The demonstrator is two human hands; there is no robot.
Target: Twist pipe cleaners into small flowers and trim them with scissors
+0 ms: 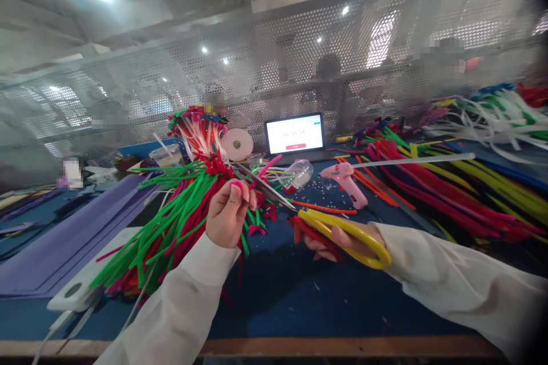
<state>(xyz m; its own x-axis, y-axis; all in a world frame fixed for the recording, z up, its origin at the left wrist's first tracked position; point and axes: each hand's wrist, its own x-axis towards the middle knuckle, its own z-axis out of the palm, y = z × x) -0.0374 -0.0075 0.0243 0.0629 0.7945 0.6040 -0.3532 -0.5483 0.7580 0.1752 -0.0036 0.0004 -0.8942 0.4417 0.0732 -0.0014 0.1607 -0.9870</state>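
My left hand is closed in a pinch on a pink pipe cleaner, whose free end sticks up to the right. In my right hand are yellow-handled scissors, fingers through the loops. Their blades reach up and left, beside the pinched pipe cleaner; whether they touch it I cannot tell. Something red also lies within the right hand's fingers, partly hidden by the scissors. Just behind and left of my left hand is a large bundle of green-stemmed pipe cleaners with red, pink and white parts.
A pink glue gun rests on the blue table, near a lit tablet showing a timer. Loose pipe cleaners fill the right side. A white power strip and purple sheets lie left. A perforated metal screen stands behind.
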